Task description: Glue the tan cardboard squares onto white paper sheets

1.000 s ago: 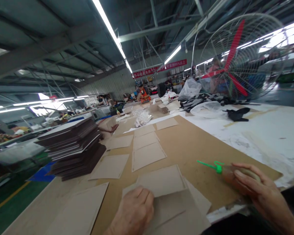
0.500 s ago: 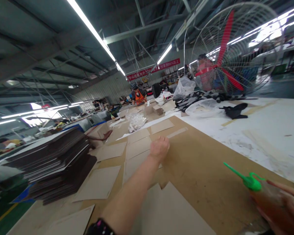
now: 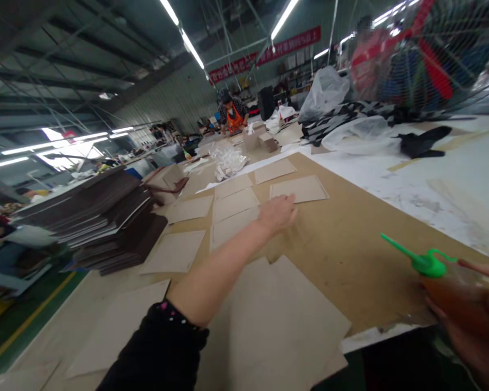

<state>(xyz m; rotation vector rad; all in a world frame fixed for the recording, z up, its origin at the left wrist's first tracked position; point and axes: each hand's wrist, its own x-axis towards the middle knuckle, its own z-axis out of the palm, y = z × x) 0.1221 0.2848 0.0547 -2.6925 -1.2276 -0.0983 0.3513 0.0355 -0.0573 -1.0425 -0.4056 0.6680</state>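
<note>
My left hand [image 3: 277,213] reaches over the brown board, its fingertips beside the near edge of a beige card panel [image 3: 299,190] lying flat. Its fingers are bent downward and blurred, so whether they touch the panel is unclear. At the right edge, my right hand [image 3: 483,320] is wrapped round a squeeze bottle [image 3: 452,296] of amber-brown liquid. The bottle's green nozzle [image 3: 427,264] points up and left. Nearer to me lies an overlapping pile of beige panels [image 3: 285,320]. More panels [image 3: 235,205] are laid out left of my left hand.
A tall stack of dark brown sheets [image 3: 110,222] stands at the left. Clear plastic wrap [image 3: 228,161], a black cloth piece [image 3: 426,142] and plastic bags [image 3: 361,136] lie farther back. A large red-bladed fan [image 3: 432,60] stands at upper right. A co-worker in an orange apron [image 3: 233,117] is at the far end.
My left hand has moved a little right and forward on the board. The panel by it, a thin strip before, now shows its whole flat face. The view has tilted down.
</note>
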